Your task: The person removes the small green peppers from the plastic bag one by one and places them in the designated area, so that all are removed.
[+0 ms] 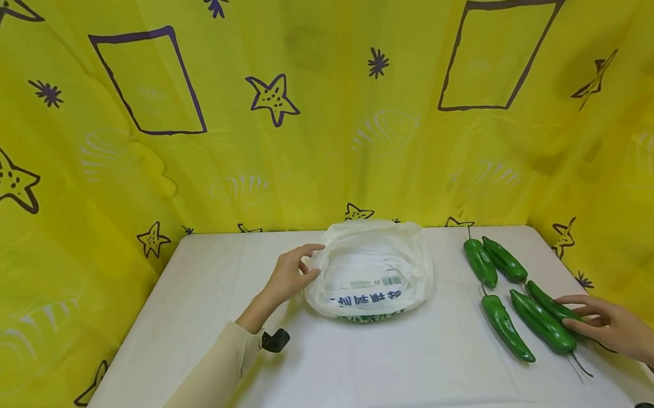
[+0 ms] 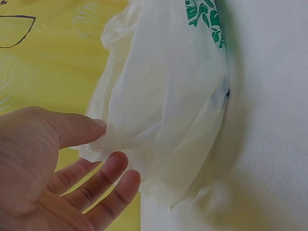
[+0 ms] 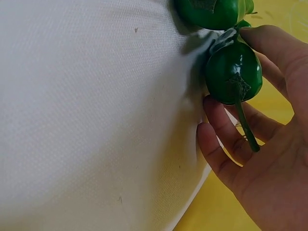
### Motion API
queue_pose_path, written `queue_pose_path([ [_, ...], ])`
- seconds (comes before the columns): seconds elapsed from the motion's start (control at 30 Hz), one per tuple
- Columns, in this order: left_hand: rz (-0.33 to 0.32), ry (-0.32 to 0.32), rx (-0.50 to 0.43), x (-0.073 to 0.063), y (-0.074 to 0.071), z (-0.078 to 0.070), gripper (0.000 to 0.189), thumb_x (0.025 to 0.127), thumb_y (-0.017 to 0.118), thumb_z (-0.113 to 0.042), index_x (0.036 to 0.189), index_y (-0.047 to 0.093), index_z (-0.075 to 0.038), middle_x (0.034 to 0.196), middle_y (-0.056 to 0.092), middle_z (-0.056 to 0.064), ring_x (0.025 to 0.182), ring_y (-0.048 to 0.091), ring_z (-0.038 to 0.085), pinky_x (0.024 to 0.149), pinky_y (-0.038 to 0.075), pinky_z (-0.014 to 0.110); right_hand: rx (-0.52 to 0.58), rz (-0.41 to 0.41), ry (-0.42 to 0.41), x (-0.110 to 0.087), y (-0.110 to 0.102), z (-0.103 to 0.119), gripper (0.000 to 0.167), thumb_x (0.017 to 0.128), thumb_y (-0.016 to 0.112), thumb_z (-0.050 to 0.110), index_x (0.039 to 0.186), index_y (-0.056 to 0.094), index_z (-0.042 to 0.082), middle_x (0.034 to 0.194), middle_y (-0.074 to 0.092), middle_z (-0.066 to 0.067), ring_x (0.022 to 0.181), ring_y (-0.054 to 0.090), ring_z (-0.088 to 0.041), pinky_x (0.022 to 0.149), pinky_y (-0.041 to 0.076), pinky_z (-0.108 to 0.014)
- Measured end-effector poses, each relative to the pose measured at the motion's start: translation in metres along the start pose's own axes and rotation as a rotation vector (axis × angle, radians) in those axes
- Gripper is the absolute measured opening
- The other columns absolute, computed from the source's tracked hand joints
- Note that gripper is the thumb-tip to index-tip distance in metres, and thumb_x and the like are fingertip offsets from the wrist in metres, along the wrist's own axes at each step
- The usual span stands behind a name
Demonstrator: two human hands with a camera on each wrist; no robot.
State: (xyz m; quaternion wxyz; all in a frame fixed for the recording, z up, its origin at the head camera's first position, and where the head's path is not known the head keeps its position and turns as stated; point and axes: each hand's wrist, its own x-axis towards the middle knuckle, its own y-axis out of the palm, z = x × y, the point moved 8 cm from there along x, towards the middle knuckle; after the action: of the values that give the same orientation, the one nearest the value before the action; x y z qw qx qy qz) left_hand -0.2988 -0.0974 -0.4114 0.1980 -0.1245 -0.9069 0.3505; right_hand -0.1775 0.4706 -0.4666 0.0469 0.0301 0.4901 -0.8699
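Note:
A white plastic bag (image 1: 315,300) with blue lettering and green leaf print lies on the table, its mouth spread wide. My left hand (image 1: 289,277) is at the bag's left side, thumb and fingers spaced apart and lightly touching its edge. Close up in the left wrist view, the thumb and fingertips overlap the thin plastic (image 2: 159,110). At the right, my right hand (image 1: 616,327) grips a long green pepper (image 1: 548,300), thumb on one side and fingers on the other. Its stem end (image 3: 233,72) points toward the palm in the right wrist view.
Several other green peppers lie by the right hand: one directly beside it (image 1: 541,322), one nearer the bag (image 1: 505,330), two farther back (image 1: 480,264). A white cloth covers the table (image 1: 402,372). Yellow curtains (image 1: 324,155) hang behind and at both sides.

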Motion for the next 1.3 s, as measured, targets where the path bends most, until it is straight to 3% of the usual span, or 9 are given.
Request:
queue_pose_path([
  [0.2, 0.005, 0.017, 0.008, 0.001, 0.0, -0.001, 0.051, 0.089, 0.077, -0.003, 0.138, 0.064, -0.012, 0.119, 0.069, 0.019, 0.067, 0.059, 0.014, 0.06, 0.049, 0.025, 0.009, -0.012, -0.015, -0.002, -0.002, 0.001, 0.045, 0.098, 0.071, 0.022, 0.131, 0.057, -0.005, 0.125, 0.057, -0.039, 0.093, 0.068, -0.041, 0.063, 0.054, -0.027],
  [0.6, 0.006, 0.104, 0.037, -0.004, -0.003, -0.005, 0.054, 0.09, 0.078, -0.008, 0.141, 0.061, -0.012, 0.12, 0.069, 0.02, 0.064, 0.062, 0.013, 0.063, 0.051, 0.028, 0.017, 0.032, -0.016, 0.001, -0.002, 0.004, 0.052, 0.099, 0.07, 0.024, 0.135, 0.05, -0.009, 0.118, 0.06, -0.038, 0.089, 0.069, -0.038, 0.066, 0.057, -0.036],
  [0.9, 0.026, 0.07, 0.044, -0.004, -0.002, -0.004, 0.062, 0.089, 0.081, -0.016, 0.145, 0.057, -0.015, 0.122, 0.067, 0.019, 0.061, 0.058, 0.014, 0.059, 0.049, 0.026, 0.008, 0.008, -0.074, -0.001, -0.009, 0.008, 0.052, 0.1, 0.068, 0.021, 0.141, 0.047, -0.003, 0.119, 0.059, -0.037, 0.089, 0.068, -0.041, 0.062, 0.054, -0.03],
  [1.17, 0.04, 0.032, 0.052, -0.004, -0.001, -0.001, 0.067, 0.088, 0.083, -0.024, 0.149, 0.053, -0.019, 0.125, 0.066, 0.018, 0.06, 0.057, 0.013, 0.058, 0.048, 0.025, -0.003, 0.02, -0.052, 0.001, -0.011, 0.01, 0.056, 0.101, 0.068, 0.025, 0.141, 0.044, -0.006, 0.12, 0.057, -0.04, 0.09, 0.067, -0.044, 0.066, 0.057, -0.046],
  [1.3, 0.038, 0.021, 0.045, -0.005, -0.002, 0.0, 0.069, 0.088, 0.083, -0.026, 0.15, 0.052, -0.021, 0.124, 0.066, 0.017, 0.06, 0.056, 0.012, 0.058, 0.049, 0.025, -0.009, 0.019, -0.05, 0.001, -0.013, 0.011, 0.057, 0.102, 0.066, 0.025, 0.143, 0.043, -0.006, 0.121, 0.057, -0.041, 0.09, 0.067, -0.042, 0.065, 0.056, -0.04],
])
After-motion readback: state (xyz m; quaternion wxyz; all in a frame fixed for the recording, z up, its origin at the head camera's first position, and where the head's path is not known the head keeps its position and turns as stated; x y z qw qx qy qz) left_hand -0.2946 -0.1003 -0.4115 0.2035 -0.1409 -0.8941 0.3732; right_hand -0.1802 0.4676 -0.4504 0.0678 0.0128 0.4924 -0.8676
